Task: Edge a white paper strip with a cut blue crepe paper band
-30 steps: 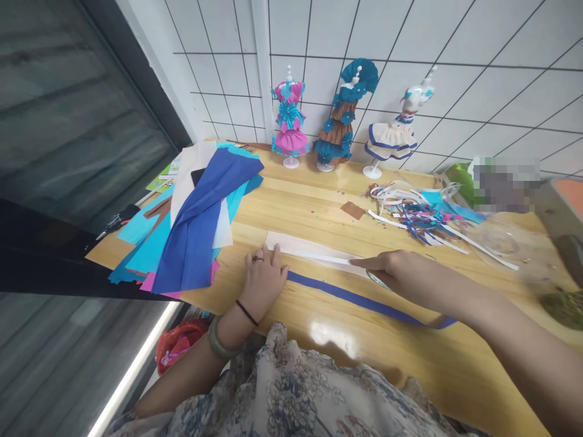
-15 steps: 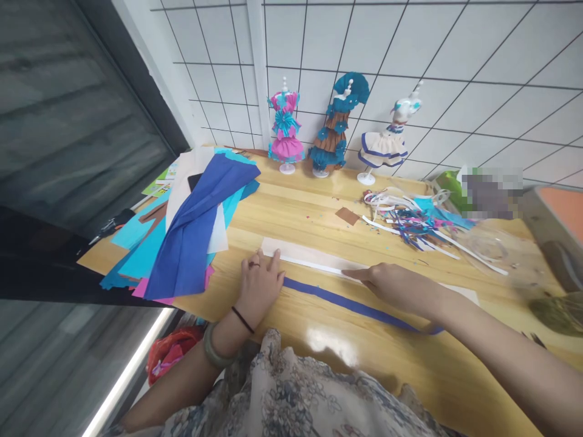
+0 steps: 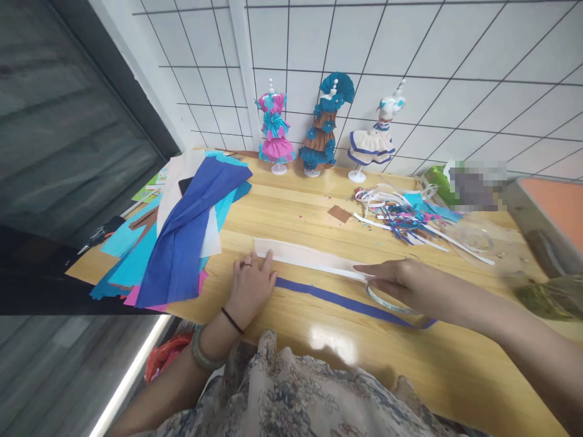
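Note:
A cream crepe paper strip lies flat across the table, with white tape running along its near edge. At the strip's left end, my left hand presses down with its fingers spread. My right hand is farther along, its fingers closed on the tape near the paper. Beneath that hand shows part of a white tape roll with printing on it. A narrow blue crepe strip lies nearer to me, its right end partly under my right forearm.
Crepe sheets are heaped at the left, near pliers. Three small dress forms in paper dresses stand along the tiled wall. Paper scraps and a brown square lie behind the strip. A grey-edged bin is at right.
My right hand has slid right along the strip's edge, and more white tape and part of the roll now show. My left hand stays on the strip's left end. The view has shifted slightly.

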